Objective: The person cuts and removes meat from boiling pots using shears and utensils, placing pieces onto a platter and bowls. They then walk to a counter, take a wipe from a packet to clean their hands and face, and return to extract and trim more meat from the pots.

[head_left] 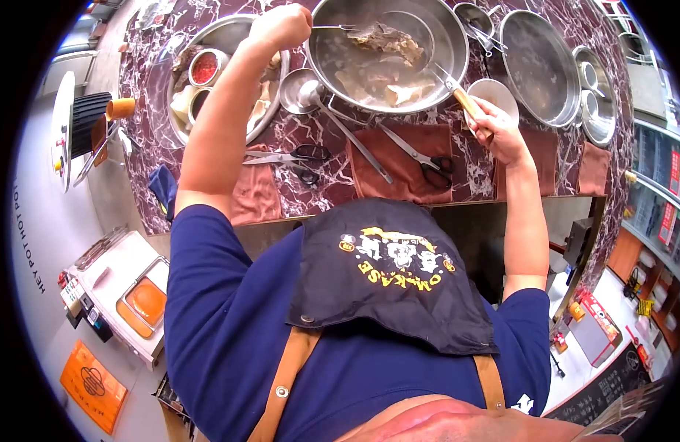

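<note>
My left hand [282, 28] is closed in a fist at the left rim of a big steel pot [461, 55]. From it a thin metal rod-like tool [332, 27] reaches over the broth toward a large piece of meat [384, 43]; its handle is hidden in my fist. My right hand [499, 132] grips the wooden handle of a skimmer [469, 107] at the pot's right side. The skimmer's round rim seems to curve around the meat in the cloudy broth. A paler chunk [406, 93] floats near the front wall.
In front of the pot lie a ladle [299, 92], two pairs of scissors [310, 153] [437, 169] and brown cloths [365, 184]. A steel basin [179, 125] with small containers stands left. To the right are a white bowl [505, 92] and a second steaming pot [542, 70].
</note>
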{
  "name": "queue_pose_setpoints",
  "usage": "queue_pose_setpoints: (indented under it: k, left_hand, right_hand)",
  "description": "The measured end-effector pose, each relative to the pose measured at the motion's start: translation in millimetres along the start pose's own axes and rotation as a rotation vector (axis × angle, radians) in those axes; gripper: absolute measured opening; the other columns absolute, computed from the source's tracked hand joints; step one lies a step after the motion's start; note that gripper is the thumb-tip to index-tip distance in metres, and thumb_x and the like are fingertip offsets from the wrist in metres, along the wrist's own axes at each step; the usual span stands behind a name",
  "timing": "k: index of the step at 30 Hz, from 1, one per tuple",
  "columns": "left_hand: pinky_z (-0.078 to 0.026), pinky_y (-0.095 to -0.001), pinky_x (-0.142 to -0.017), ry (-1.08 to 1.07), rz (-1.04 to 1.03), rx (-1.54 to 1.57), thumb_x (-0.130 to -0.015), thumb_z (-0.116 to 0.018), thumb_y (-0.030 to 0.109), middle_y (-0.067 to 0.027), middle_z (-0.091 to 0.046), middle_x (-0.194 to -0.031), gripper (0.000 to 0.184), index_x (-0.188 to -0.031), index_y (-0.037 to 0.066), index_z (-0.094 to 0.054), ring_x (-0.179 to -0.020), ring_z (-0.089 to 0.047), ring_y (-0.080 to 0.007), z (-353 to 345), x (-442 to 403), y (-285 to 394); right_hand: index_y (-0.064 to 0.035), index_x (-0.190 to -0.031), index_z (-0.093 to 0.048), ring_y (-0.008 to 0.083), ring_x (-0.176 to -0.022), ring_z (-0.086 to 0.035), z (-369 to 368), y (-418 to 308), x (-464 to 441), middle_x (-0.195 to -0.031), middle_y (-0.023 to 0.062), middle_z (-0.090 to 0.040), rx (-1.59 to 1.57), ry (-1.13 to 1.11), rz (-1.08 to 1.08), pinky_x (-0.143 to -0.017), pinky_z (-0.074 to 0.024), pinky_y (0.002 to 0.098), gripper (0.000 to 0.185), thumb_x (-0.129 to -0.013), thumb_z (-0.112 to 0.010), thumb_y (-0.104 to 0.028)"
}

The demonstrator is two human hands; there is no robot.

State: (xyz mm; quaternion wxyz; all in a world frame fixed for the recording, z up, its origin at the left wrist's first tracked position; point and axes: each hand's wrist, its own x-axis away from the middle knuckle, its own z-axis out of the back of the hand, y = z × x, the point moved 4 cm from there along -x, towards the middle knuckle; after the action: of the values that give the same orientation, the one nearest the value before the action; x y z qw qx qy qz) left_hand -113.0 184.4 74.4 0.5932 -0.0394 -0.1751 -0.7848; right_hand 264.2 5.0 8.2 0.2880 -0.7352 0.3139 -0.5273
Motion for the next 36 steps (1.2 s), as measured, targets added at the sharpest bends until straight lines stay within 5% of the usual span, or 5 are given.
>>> queue_pose_setpoints:
  k: [10, 20, 24, 27, 36]
  left_hand:
    - [-0.052, -0.0354, -0.082, -0.058, -0.07, 0.223, -0.079, -0.053, 0.018, -0.0121, -0.07, -0.096, 0.027, -0.098, 0.013, -0.072, -0.089, -0.067, -0.0268, -122.6, -71.0, 20.0]
    - [-0.049, -0.0252, -0.07, -0.02, -0.14, 0.821, -0.079, -0.062, 0.015, -0.0039, -0.071, -0.084, 0.021, -0.096, 0.005, -0.072, -0.074, -0.062, -0.0106, -148.8, -71.0, -6.2]
    - [-0.048, -0.0275, -0.052, -0.097, 0.171, 1.016, -0.075, -0.061, 0.007, -0.005, -0.066, -0.071, 0.016, -0.086, 0.003, -0.072, -0.056, -0.058, -0.0135, -130.8, -55.0, 12.6]
    - [-0.049, -0.0287, -0.055, -0.067, 0.125, 0.963, -0.074, -0.061, 0.008, -0.006, -0.067, -0.069, 0.017, -0.085, 0.003, -0.073, -0.058, -0.06, -0.0154, -141.3, -65.4, 1.8]
    - [-0.052, -0.034, -0.072, 0.003, 0.044, 0.393, -0.078, -0.058, 0.015, -0.0114, -0.07, -0.082, 0.02, -0.089, 0.008, -0.073, -0.076, -0.067, -0.0241, -99.0, -45.9, 15.9]
  right_hand:
    - [0.0029, -0.135, -0.043, 0.0025, -0.057, -0.052, 1.6, -7.3, -9.4, -0.077, 0.0018, -0.059, -0.009, -0.029, -0.011, -0.047, -0.041, 0.0157, 0.049, -0.088, -0.053, -0.007]
    - [-0.0003, -0.123, -0.051, 0.0181, -0.083, -0.066, 11.3, -10.8, -7.8, -0.106, 0.0136, -0.067, -0.369, 0.158, 0.302, -0.063, -0.0523, 0.0238, 0.047, -0.097, -0.05, -0.04]
    - [-0.0041, -0.105, -0.058, 0.0236, -0.079, -0.066, -4.8, 72.8, 7.3, -0.091, 0.0089, -0.068, 0.745, 0.414, 0.386, -0.068, -0.0524, 0.0329, 0.025, -0.087, -0.063, -0.02]
    - [-0.0085, -0.114, -0.055, 0.0329, -0.109, -0.053, -18.6, 134.6, 24.8, -0.112, 0.0133, -0.055, 1.474, 0.327, 0.176, -0.088, -0.0475, 0.0446, 0.046, -0.075, -0.074, -0.022]
    - [-0.0057, -0.113, -0.053, 0.0368, -0.108, -0.053, -10.7, 136.1, 11.3, -0.11, 0.0183, -0.054, 1.529, 0.231, -0.047, -0.089, -0.0483, 0.0444, 0.054, -0.069, -0.079, -0.023]
